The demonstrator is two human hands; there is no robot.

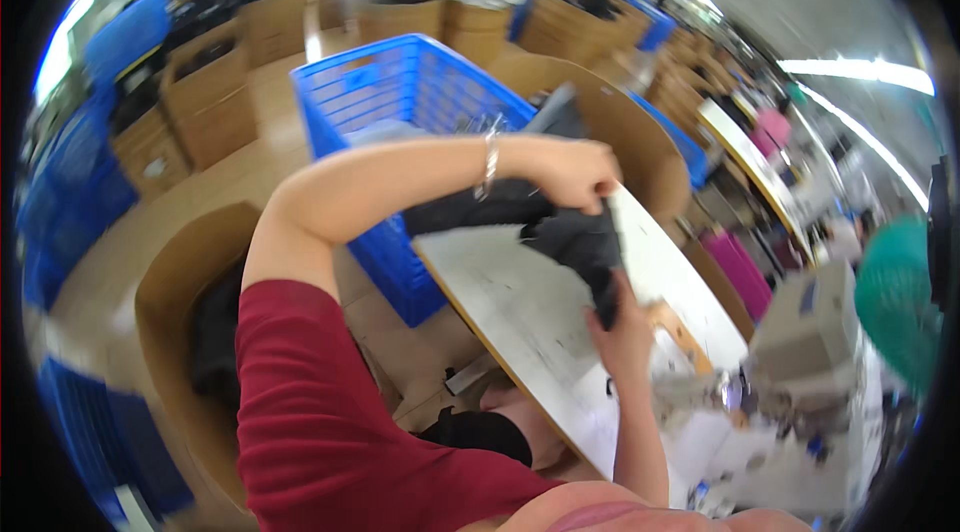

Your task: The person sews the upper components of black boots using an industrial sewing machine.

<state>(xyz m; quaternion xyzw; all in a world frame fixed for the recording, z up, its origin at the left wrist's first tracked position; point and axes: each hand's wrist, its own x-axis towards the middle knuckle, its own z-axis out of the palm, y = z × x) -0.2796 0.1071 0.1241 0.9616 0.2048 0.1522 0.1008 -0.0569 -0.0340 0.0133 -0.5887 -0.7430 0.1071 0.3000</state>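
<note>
At the left of the frame stands a brown curved cardboard container (165, 312); dark, soft-looking material (215, 332) lies inside, probably kept there so that it stays within reach. Further right, in the upper middle, is a bright blue plastic crate (400, 282) with slotted walls, placed close to the table, perhaps for easy handling of the pieces. A black flat length of fabric (480, 207) extends from near the crate toward the hands.

The white smooth table (490, 302) with a thin brown edge runs diagonally through the centre. Above it is the thin, limp, dark grey cloth piece (580, 237), with an irregular outline. The left hand (580, 172) pinches its top, the fingers curled tightly. The right hand (627, 327), below, seems to grasp its narrow lower end between thumb and fingers, though blur hides the details. Holding both ends presumably keeps the cloth spread.

At the right are a boxy pale grey machine (805, 322) and a round green mesh fan (905, 292).
</note>
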